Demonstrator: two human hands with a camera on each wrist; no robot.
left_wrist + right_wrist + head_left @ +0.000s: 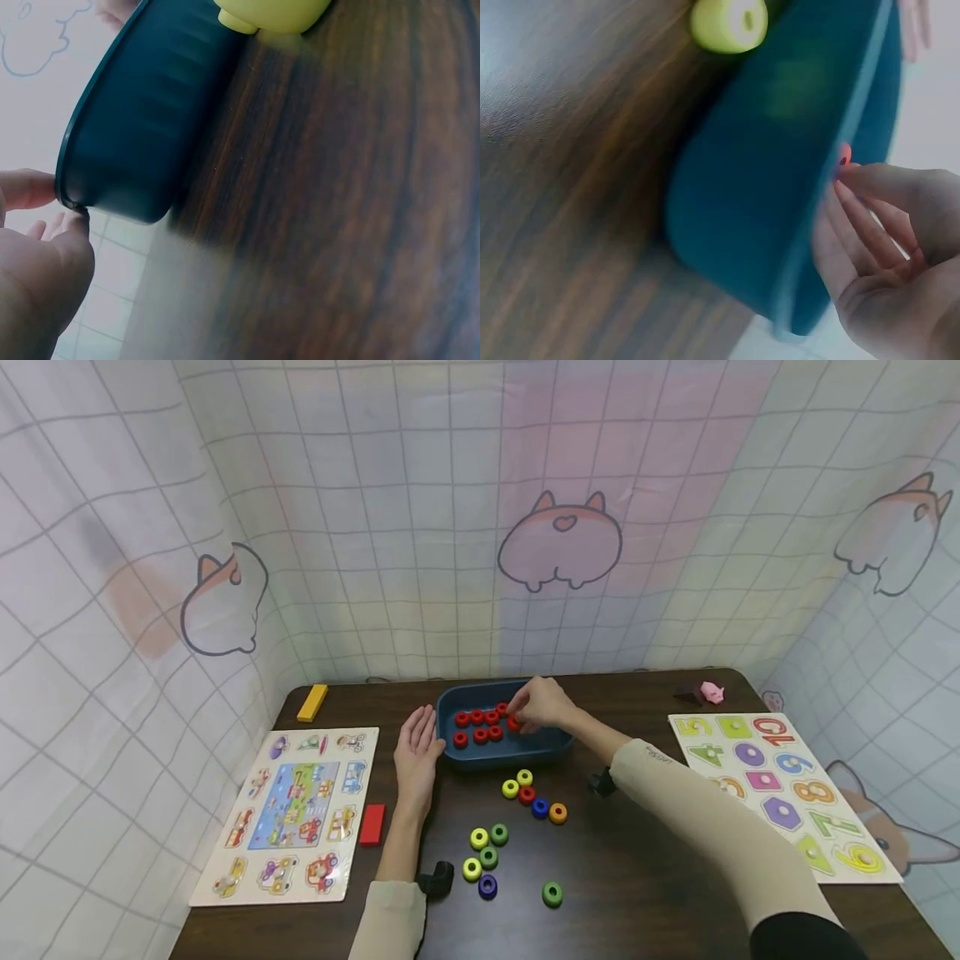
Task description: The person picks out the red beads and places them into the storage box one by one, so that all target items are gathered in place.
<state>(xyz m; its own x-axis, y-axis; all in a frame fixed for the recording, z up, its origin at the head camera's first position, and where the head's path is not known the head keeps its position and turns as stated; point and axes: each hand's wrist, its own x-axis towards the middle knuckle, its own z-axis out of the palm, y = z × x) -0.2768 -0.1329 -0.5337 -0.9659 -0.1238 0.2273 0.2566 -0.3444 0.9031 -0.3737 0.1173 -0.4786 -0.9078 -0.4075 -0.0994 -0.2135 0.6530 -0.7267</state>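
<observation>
A dark blue tray (pixel 498 762) stands at the back middle of the table, with several red rings (pixel 480 736) inside. Over its right part, my right hand (pixel 542 702) pinches a red ring (pixel 845 154) between thumb and fingertips. In the right wrist view the tray's wall partly covers those fingers. At the tray's left end, my left hand (pixel 417 750) touches the rim with its fingers straight. The left wrist view shows the left thumb and a finger (pixel 28 189) against the tray's corner.
Yellow, red, blue, orange, green and purple rings (pixel 488 857) lie in front of the tray. A picture puzzle board (pixel 360 843), a red block (pixel 372 824) and a yellow block (pixel 312 702) are left; a number board (pixel 780 860) and a pink pig (pixel 712 692) are right.
</observation>
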